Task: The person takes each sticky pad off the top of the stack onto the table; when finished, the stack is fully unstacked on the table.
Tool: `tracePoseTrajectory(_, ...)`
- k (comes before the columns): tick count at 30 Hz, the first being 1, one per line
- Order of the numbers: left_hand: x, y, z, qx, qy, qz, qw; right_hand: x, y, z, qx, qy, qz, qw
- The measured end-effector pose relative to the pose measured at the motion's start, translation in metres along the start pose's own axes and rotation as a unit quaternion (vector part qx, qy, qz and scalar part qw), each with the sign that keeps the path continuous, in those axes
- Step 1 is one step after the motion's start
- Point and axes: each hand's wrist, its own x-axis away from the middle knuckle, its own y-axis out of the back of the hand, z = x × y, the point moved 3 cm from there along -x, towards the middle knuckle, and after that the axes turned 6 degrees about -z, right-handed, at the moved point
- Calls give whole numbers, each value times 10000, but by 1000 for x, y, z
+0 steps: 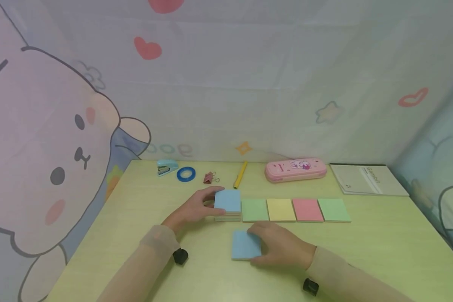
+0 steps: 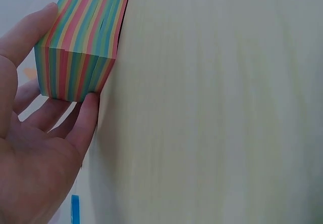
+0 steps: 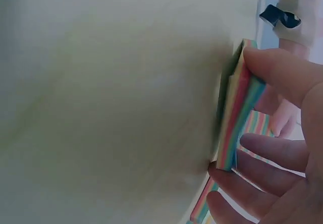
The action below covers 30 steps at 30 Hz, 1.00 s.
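Note:
My left hand [image 1: 191, 209] grips a thick stack of sticky note pads [image 1: 227, 201] with a blue top, thumb at its near side and fingers at its far side. The left wrist view shows the striped sides of that stack [image 2: 75, 72]. Nearer to me, my right hand [image 1: 283, 244] holds a thinner block of sticky notes [image 1: 245, 244], also blue on top, between thumb and fingers. In the right wrist view its edge [image 3: 237, 110] shows yellow, pink, green and blue layers.
Right of the thick stack lie green [image 1: 254, 210], yellow [image 1: 281, 209], pink [image 1: 307, 209] and another green pad [image 1: 334, 209] in a row. Behind are a stapler [image 1: 167, 166], blue tape [image 1: 186, 174], binder clip [image 1: 210, 178], yellow pen [image 1: 240, 174], pink pencil case [image 1: 296, 170] and notebook [image 1: 370, 180].

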Motion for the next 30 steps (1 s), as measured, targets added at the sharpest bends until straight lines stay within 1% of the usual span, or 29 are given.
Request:
tracePoseTrajectory(2,-1,0,0,14,-18,32,10000,3,0,0,106,27,-54,9999)
tracePoseTrajectory(7,-1,0,0,45,-55,53,10000,10,6,-5,-22,-52,-87,9999)
tracePoseTrajectory(12,-2,1,1,33,-86,64,9999,11,7,-9,-112,-80,-53,9999)
tracePoseTrajectory(18,-2,1,1,-65,-98,15,9999,1,0,-6,-147,-165,-104,9997)
tracePoseTrajectory(25,-3,2,4,-30,-9,1,10000,-12,-10,-2,-254,-316,-181,9990)
tracePoseTrajectory(30,-3,1,4,-86,-47,-5,10000,-19,-12,1,-348,-303,-255,9986)
